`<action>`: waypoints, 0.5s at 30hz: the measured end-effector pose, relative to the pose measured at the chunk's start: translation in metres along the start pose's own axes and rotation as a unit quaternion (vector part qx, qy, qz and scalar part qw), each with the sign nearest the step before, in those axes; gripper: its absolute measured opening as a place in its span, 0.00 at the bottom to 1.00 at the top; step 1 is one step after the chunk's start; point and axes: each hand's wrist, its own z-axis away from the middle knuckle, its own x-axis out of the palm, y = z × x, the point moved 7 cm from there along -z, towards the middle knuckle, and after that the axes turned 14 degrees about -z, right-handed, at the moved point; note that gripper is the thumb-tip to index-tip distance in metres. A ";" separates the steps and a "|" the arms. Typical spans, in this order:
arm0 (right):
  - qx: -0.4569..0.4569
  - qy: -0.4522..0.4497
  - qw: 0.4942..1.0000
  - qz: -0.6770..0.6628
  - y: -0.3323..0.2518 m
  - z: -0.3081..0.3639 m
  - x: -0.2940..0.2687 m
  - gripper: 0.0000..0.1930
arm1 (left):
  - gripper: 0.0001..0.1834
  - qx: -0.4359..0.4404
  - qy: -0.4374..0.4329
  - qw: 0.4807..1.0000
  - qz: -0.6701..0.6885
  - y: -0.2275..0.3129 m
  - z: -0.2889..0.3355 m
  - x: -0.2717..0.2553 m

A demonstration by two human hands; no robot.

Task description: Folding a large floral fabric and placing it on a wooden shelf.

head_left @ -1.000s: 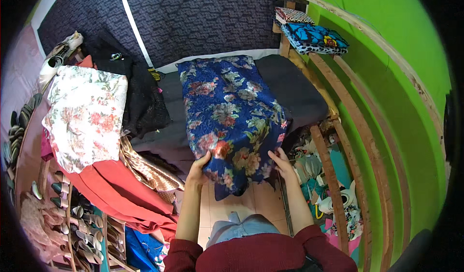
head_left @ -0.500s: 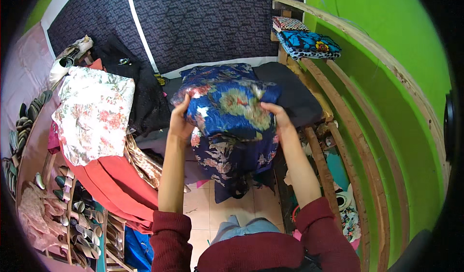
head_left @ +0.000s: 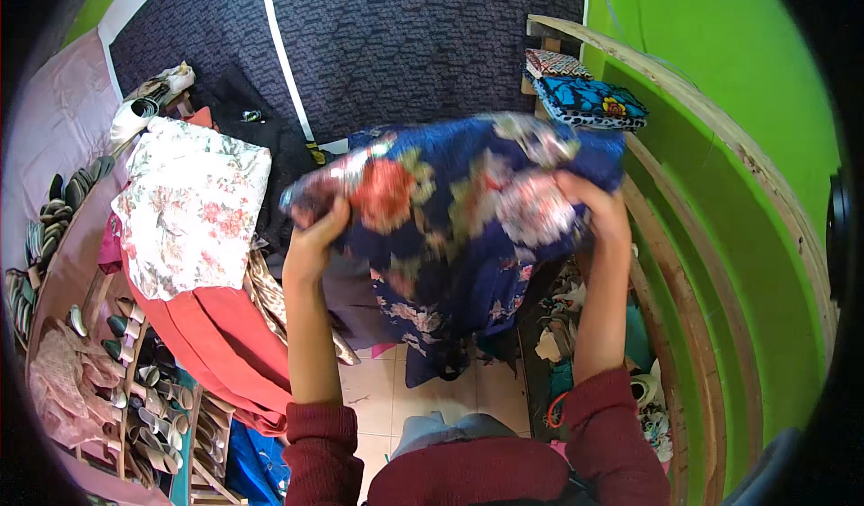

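Observation:
A shiny navy-blue fabric with large red, pink and cream flowers [head_left: 459,191] is stretched between my two hands, partly blurred by motion. My left hand [head_left: 317,236] grips its left side, thumb on top. On the right side, my right hand [head_left: 596,207] pinches it, with the fingers hidden beneath. Below, more dark-blue flowered cloth [head_left: 441,317] hangs toward the floor; whether it is the same piece I cannot tell. A white cloth with red flowers [head_left: 193,205] lies left of my left hand, over a coral-red cloth [head_left: 216,344].
Wooden slatted rails [head_left: 711,272] run along the green wall at right, with folded patterned fabrics [head_left: 589,97] at their far end. Racks of shoes [head_left: 148,407] stand at left. A dark patterned panel [head_left: 423,47] closes off the back. Pale tiles [head_left: 378,398] show below.
My hands have moved apart, the right one farther right and the left slightly left. The flowered fabric, bunched before, is now spread wider and raised, covering the dark surface behind it.

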 end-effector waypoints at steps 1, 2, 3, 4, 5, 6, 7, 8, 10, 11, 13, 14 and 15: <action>0.023 0.020 0.999 -0.020 0.007 0.017 -0.009 0.18 | 0.12 0.008 0.010 0.998 -0.062 -0.003 0.017 -0.012; 0.047 0.045 0.997 -0.037 0.015 0.036 -0.022 0.21 | 0.12 0.014 0.016 0.992 -0.120 -0.009 0.035 -0.020; 0.014 0.009 0.998 -0.054 0.017 0.051 -0.027 0.22 | 0.12 0.010 0.012 0.993 -0.116 -0.016 0.053 -0.018; -0.017 -0.033 0.996 -0.077 0.021 0.068 -0.029 0.23 | 0.13 -0.048 -0.021 0.997 -0.062 -0.024 0.076 -0.015; 0.020 -0.054 0.997 -0.050 0.036 0.090 -0.044 0.23 | 0.14 -0.105 -0.057 0.993 -0.003 -0.032 0.100 -0.008; 0.057 -0.078 0.995 -0.027 0.055 0.113 -0.056 0.23 | 0.15 -0.160 -0.090 0.982 0.053 -0.037 0.126 -0.003; 0.188 -0.028 0.981 -0.033 0.082 0.139 -0.066 0.23 | 0.16 -0.217 -0.099 0.968 0.082 -0.054 0.152 -0.003; 0.317 0.013 0.947 -0.042 0.109 0.164 -0.071 0.22 | 0.17 -0.271 -0.100 0.952 0.105 -0.072 0.180 -0.008; 0.400 -0.063 0.914 0.026 0.146 0.195 -0.074 0.21 | 0.18 -0.302 -0.068 0.951 0.020 -0.124 0.230 -0.022; 0.393 -0.096 0.914 0.024 0.167 0.210 -0.077 0.21 | 0.21 -0.363 -0.114 0.924 0.038 -0.145 0.255 -0.019; 0.367 -0.134 0.920 0.041 0.203 0.240 -0.086 0.21 | 0.27 -0.412 -0.192 0.889 0.055 -0.164 0.285 -0.007; 0.407 -0.163 0.896 0.065 0.214 0.250 -0.081 0.23 | 0.29 -0.451 -0.203 0.868 0.037 -0.175 0.304 -0.009; 0.394 -0.175 0.899 0.072 0.226 0.260 -0.085 0.24 | 0.30 -0.476 -0.207 0.855 0.012 -0.188 0.319 -0.011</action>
